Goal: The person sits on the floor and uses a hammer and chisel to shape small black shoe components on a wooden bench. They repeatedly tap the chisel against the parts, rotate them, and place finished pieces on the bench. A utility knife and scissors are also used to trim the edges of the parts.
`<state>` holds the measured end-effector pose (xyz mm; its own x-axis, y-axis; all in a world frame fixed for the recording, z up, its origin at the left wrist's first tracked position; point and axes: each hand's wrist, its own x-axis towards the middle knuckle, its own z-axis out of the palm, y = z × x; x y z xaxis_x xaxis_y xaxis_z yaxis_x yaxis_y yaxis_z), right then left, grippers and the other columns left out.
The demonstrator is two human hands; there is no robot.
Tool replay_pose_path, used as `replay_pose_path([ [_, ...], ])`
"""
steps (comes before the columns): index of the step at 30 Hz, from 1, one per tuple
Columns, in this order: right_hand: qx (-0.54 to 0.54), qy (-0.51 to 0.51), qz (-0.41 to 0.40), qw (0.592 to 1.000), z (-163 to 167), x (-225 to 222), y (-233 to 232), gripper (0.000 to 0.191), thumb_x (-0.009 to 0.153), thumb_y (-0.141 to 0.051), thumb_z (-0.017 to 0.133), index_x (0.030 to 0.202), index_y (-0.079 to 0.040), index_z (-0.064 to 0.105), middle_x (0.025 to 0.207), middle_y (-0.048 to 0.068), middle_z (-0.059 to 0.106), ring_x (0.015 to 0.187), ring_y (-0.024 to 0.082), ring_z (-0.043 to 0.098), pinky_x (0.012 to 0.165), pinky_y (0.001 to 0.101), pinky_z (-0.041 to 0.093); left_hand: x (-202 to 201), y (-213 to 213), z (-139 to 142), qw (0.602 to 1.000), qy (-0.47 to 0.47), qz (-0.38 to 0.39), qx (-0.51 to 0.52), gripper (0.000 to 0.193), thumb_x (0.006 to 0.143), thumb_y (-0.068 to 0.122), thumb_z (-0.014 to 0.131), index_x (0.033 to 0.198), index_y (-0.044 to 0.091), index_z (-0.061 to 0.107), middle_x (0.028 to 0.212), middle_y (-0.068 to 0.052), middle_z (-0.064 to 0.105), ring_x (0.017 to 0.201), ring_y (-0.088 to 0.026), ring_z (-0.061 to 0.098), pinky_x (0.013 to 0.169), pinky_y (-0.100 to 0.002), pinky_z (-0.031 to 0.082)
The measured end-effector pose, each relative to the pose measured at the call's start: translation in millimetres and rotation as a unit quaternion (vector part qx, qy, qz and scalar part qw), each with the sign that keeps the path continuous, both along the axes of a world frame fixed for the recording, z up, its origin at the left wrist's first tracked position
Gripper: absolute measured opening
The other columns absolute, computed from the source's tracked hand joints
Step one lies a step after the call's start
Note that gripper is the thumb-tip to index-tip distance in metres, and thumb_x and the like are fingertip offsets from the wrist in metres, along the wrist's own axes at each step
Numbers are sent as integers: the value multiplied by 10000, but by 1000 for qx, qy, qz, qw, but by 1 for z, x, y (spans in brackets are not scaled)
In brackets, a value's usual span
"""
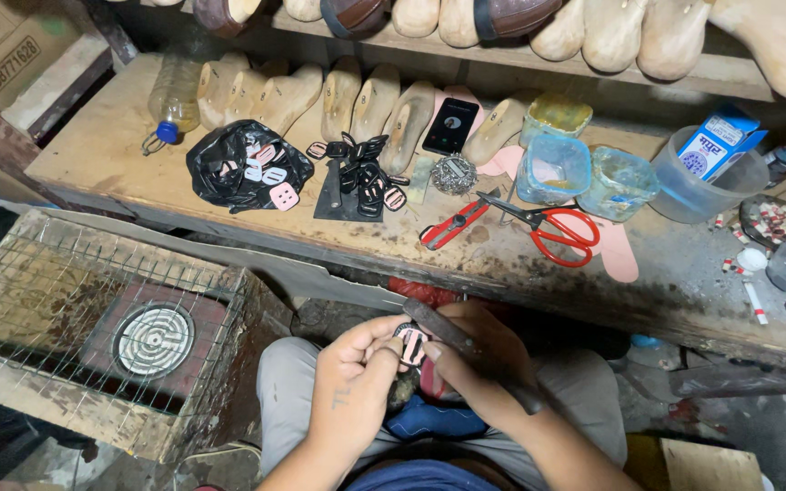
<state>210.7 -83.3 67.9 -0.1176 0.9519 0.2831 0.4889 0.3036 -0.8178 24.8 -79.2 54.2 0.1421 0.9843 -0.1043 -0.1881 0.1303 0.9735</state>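
My left hand (pixel 357 377) pinches a small pink and dark buckle piece (pixel 410 342) over my lap. My right hand (pixel 479 364) grips a dark metal tool (pixel 466 350) that lies slanted across the piece, its tip at the upper left. Both hands meet just below the front edge of the wooden bench (pixel 120 164). On the bench above lie a black bag of pink buckles (pixel 246 165) and a pile of black buckles (pixel 363 173).
Red scissors (pixel 557 227) and a red cutter (pixel 452 225) lie on the bench beside plastic tubs (pixel 552 168). Wooden shoe lasts (pixel 338 95) line the back, with a phone (pixel 450 125). A wire-caged electric heater (pixel 152 338) stands at my left.
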Motion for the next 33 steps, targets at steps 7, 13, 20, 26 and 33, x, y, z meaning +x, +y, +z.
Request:
replay_pose_path([
  [7, -65, 33, 23, 997, 6, 0, -5, 173, 856, -270, 714, 874, -101, 749, 909, 50, 705, 835, 219, 722, 759, 322, 571, 2, -1, 5, 998, -56, 6, -22, 252, 932, -8, 589, 1164, -41, 683, 965, -69, 771, 811, -87, 686, 730, -240, 551],
  [13, 58, -12, -19, 998, 9, -9, -12, 124, 862, -199, 743, 914, -88, 725, 924, 56, 693, 842, 234, 693, 753, 355, 550, 6, 3, 0, 999, -47, 21, -12, 183, 946, -16, 599, 1112, -40, 671, 939, -92, 760, 800, -100, 684, 727, -246, 546],
  [20, -134, 109, -25, 985, 8, -7, -12, 182, 863, -164, 718, 1016, -70, 749, 774, 73, 748, 668, 182, 720, 613, 315, 589, -3, 0, 1, 996, -80, -7, -24, 226, 928, -33, 598, 1153, -32, 620, 965, -93, 750, 831, -99, 682, 725, -240, 533],
  [26, -177, 79, -52, 980, 5, -4, -12, 229, 853, -208, 731, 1022, -57, 771, 762, 65, 778, 626, 141, 749, 578, 299, 595, -5, -2, 5, 994, -98, -35, -28, 246, 958, -29, 603, 1204, -36, 594, 887, -107, 714, 734, -98, 640, 639, -239, 512],
  [33, -111, 22, -25, 993, 3, -2, -14, 249, 862, -130, 613, 1058, -66, 751, 807, 63, 764, 681, 144, 759, 638, 291, 604, -2, -3, 9, 996, -82, -23, -32, 266, 932, -23, 621, 1193, -44, 574, 908, -111, 745, 749, -93, 662, 648, -229, 511],
])
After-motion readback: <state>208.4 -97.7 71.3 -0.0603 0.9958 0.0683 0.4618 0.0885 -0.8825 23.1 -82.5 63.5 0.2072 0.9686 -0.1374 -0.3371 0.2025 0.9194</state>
